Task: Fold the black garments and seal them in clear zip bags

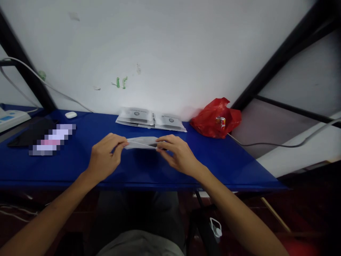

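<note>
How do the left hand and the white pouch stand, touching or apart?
Touching: the head view shows the left hand pinching the left end of the white pouch, no gap between.

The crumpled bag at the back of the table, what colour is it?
The bag is red, best seen in the head view.

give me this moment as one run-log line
left hand: pinches white packet, left end | right hand: pinches its right end | packet: over blue table | by wall: printed packets, red bag
</note>
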The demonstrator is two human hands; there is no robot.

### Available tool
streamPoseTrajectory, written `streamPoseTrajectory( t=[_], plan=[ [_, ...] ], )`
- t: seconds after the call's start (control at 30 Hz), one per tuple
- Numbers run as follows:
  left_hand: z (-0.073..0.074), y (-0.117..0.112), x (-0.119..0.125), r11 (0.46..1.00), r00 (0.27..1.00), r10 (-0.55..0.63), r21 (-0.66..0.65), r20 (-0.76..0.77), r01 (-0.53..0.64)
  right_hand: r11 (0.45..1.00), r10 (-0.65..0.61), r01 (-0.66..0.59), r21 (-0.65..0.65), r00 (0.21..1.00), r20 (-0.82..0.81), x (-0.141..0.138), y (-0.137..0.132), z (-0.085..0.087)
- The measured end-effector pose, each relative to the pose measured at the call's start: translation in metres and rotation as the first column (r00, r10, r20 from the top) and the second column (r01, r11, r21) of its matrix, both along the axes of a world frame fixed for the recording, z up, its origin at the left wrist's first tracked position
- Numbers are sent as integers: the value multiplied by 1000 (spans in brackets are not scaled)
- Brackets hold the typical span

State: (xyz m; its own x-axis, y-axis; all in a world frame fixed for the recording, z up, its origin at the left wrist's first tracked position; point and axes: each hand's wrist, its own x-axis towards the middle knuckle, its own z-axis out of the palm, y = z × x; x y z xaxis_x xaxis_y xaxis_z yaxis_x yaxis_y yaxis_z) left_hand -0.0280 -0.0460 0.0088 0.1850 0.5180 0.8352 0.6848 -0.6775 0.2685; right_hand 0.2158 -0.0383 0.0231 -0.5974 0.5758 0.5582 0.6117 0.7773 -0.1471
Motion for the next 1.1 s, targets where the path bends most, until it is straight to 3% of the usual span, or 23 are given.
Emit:
streamPoseTrajectory(
  t=[0.1, 0.23, 0.4, 0.6, 0.83, 0.97, 1.1],
  plan=[
    [-5, 5, -11, 997, 1000, 26, -66, 7, -25, 997, -56, 53, 51, 997, 57, 7, 1, 0],
    [-5, 6, -10, 986, 989, -105, -143, -102, 90, 993, -91, 83, 82, 991, 99, 4, -4, 7],
    [-3, 6, 3, 974, 940, -221, -115, -260, 197, 994, -93, 84, 75, 989, 117, -8, -10, 11],
    [-8, 9, 12, 983, 943, -184, -27, -276, 184, 998, -27, 19, 66, 991, 128, -12, -4, 4],
    [-16, 21, 1, 996, 936, -54, 46, -347, 75, 994, -72, 61, 86, 988, 136, 5, 6, -7],
    [-23, 35, -8, 999, 945, -26, -52, -326, 10, 980, -187, 174, 92, 971, 150, 18, 16, -16],
    [-29, 42, -16, 950, 962, -82, -313, -262, -4, 967, -253, 255, -18, 964, 76, 30, 24, -32]
  ],
)
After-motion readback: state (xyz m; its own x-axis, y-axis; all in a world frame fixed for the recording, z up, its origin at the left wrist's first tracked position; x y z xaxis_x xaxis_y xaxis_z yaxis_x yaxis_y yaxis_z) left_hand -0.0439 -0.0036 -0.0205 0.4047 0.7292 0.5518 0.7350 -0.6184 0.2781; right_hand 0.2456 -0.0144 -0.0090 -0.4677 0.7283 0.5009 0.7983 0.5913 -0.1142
